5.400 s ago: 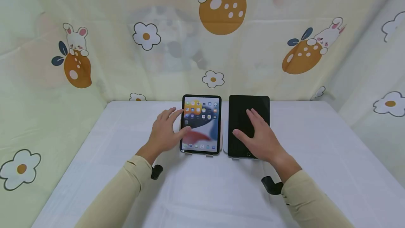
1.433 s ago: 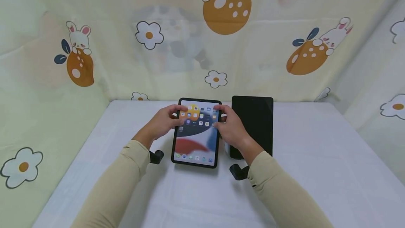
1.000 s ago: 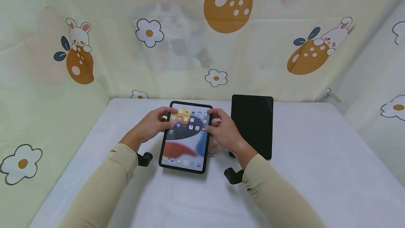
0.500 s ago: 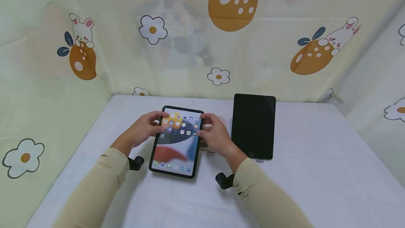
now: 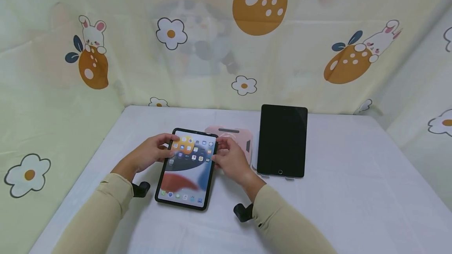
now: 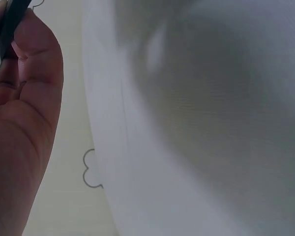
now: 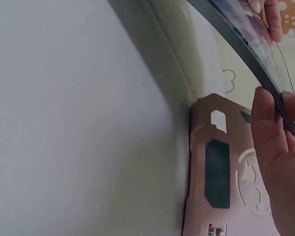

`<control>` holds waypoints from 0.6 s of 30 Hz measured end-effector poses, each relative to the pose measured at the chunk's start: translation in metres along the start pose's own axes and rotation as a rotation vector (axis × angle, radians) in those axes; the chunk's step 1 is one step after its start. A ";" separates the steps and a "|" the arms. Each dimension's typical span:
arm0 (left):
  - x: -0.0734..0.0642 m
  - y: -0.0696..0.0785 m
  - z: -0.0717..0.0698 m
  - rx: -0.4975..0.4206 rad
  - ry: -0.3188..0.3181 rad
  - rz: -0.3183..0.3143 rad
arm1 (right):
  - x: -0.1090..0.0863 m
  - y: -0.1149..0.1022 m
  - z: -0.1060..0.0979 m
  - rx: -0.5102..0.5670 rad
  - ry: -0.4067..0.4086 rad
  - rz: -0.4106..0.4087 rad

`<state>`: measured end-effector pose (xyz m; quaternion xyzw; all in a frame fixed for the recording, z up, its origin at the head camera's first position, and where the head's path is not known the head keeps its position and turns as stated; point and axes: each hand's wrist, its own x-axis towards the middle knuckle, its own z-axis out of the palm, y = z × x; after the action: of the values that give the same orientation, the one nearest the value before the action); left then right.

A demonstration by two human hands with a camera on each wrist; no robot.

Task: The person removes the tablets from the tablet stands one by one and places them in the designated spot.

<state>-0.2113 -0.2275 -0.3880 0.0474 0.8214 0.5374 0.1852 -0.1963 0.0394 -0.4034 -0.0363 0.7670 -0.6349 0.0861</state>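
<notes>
A tablet [image 5: 187, 169] with a black rim and lit home screen is tilted above the white table, left of centre. My left hand [image 5: 144, 155] pinches its left edge near the top, thumb on the front. On the opposite edge, my right hand [image 5: 233, 162] pinches it the same way. Behind the right hand a pink tablet stand [image 5: 244, 138], with dark pads and cut-outs, stands bare. Its pink plate [image 7: 246, 223] fills the lower right of the right wrist view. In the left wrist view only the dark tablet edge [image 6: 12, 24] shows between the fingers.
To the right, a second tablet [image 5: 282, 140] with a dark screen leans on another stand, mostly hidden behind it. A white cloth covers the table [image 5: 339, 191]. A printed curtain [image 5: 197, 69] hangs along the back and sides.
The lit tablet, first on the pink stand, has been gripped by both hands and moved left and toward me, uncovering the stand. The right hand has left the dark tablet, which stays in place.
</notes>
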 end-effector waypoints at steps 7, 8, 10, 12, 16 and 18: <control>-0.003 -0.012 -0.006 0.015 -0.004 -0.012 | -0.003 0.008 0.013 -0.010 0.012 -0.018; -0.004 -0.013 -0.007 0.012 -0.002 -0.018 | -0.003 0.009 0.015 -0.009 0.016 -0.024; -0.005 -0.016 -0.008 0.005 -0.008 -0.019 | -0.003 0.010 0.018 -0.005 0.019 -0.029; -0.006 -0.018 -0.009 -0.005 -0.004 -0.035 | -0.004 0.011 0.021 0.001 0.013 -0.023; -0.009 -0.022 -0.010 -0.015 -0.010 -0.032 | -0.005 0.012 0.024 -0.015 0.007 -0.011; -0.009 -0.023 -0.010 -0.018 -0.006 -0.034 | -0.005 0.011 0.026 -0.023 0.003 -0.009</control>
<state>-0.2037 -0.2481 -0.4024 0.0333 0.8167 0.5413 0.1973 -0.1862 0.0177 -0.4186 -0.0398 0.7742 -0.6264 0.0816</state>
